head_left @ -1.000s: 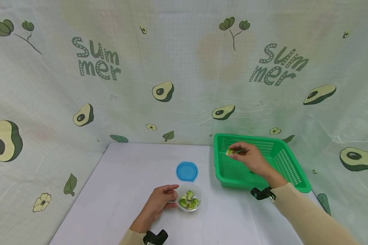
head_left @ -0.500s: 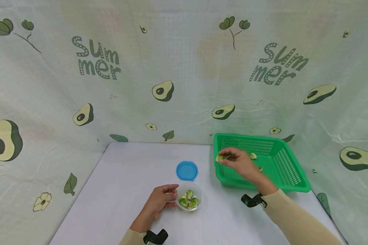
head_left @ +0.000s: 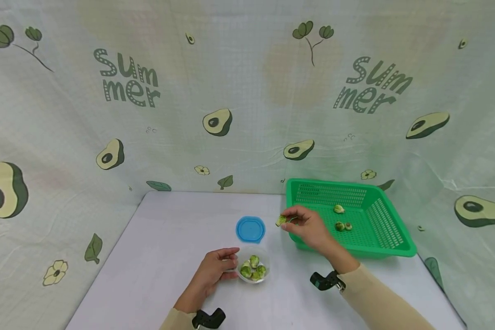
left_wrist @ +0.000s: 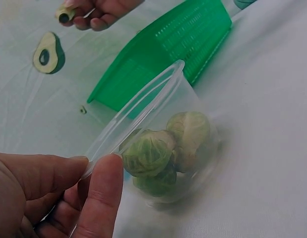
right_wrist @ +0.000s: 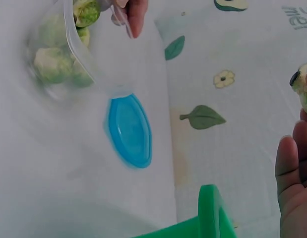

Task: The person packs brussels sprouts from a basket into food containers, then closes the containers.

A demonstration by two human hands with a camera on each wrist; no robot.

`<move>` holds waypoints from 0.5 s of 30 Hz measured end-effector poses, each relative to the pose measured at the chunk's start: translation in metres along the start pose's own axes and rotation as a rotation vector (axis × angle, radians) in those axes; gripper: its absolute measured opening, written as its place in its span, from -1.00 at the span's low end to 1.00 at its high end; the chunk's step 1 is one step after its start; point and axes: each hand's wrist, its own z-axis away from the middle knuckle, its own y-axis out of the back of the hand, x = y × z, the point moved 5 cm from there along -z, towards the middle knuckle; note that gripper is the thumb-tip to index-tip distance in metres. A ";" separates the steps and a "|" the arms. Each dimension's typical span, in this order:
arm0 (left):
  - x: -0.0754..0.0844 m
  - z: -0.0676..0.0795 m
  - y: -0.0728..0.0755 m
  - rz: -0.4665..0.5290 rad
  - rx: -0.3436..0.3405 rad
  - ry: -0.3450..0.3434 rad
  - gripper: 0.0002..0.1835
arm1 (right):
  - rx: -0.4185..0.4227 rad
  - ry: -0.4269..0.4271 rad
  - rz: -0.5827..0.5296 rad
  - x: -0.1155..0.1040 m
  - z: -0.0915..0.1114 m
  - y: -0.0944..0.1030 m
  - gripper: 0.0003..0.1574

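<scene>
A clear plastic tub holding several Brussels sprouts stands on the white table. My left hand pinches the tub's rim between thumb and finger, at its left side. Between the thumb and fingertips of my right hand is a single Brussels sprout, held just left of the green basket's near-left corner. In the right wrist view that held sprout shows at the right edge, partly cut off. Inside the green basket lie a few more sprouts.
A blue lid lies flat on the table just behind the tub. The basket takes up the table's back right. Behind the table hangs a pale cloth printed with avocados and leaves.
My right hand has moved left and a little toward me, carrying the sprout from over the basket to past its left rim. Sprouts in the basket have come into sight. The left hand stays put.
</scene>
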 end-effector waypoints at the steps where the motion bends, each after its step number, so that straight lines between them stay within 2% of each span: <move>1: 0.000 0.000 0.000 0.001 0.001 0.003 -0.47 | 0.003 0.006 -0.008 0.000 0.001 -0.002 -0.69; 15: -0.002 0.000 0.001 0.015 -0.010 -0.003 -0.44 | 0.077 0.010 -0.113 0.005 0.018 -0.029 -0.63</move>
